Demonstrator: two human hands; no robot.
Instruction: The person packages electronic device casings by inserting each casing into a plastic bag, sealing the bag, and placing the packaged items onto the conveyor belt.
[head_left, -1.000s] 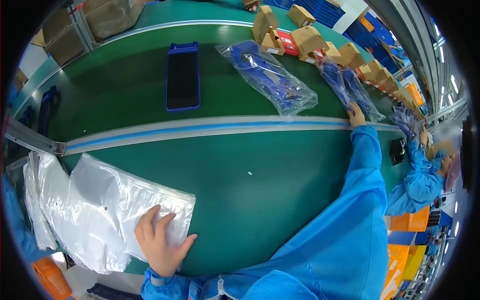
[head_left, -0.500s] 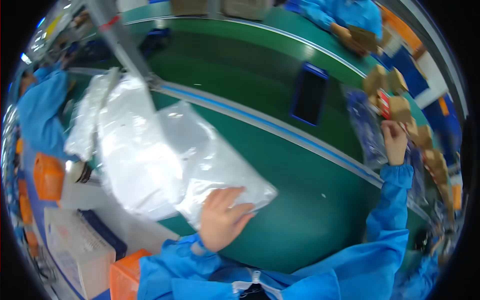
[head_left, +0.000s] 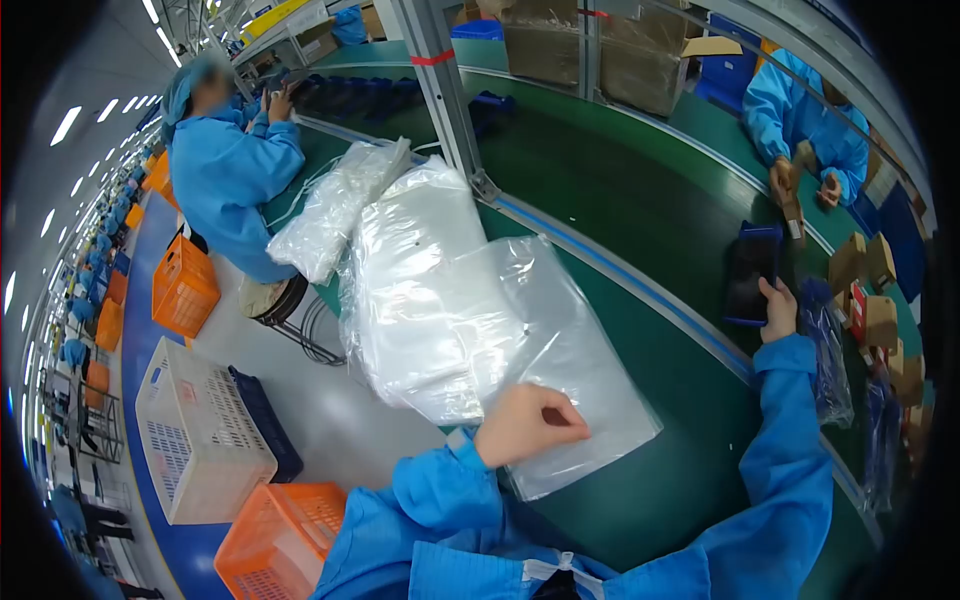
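My left hand rests over a clear flat plastic bag, its thumb and fingertips pinched together on the bag's film near the front edge. That bag overlaps a stack of clear plastic bags on the green bench. Far to the right, my right hand grips the near right edge of a black rectangular piece with a blue frame, with the thumb on top and other fingers partly hidden. The piece lies on the dark green belt. Beside that hand is a bluish item in a clear bag.
A metal post rises behind the bags. Small brown boxes line the right side. An orange basket and a white crate stand at lower left. One co-worker sits left, another across the belt.
My right hand has moved from the small brown boxes to the blue-framed black piece and holds it. My left hand has gone from spread fingers to a pinch. The view has shifted left.
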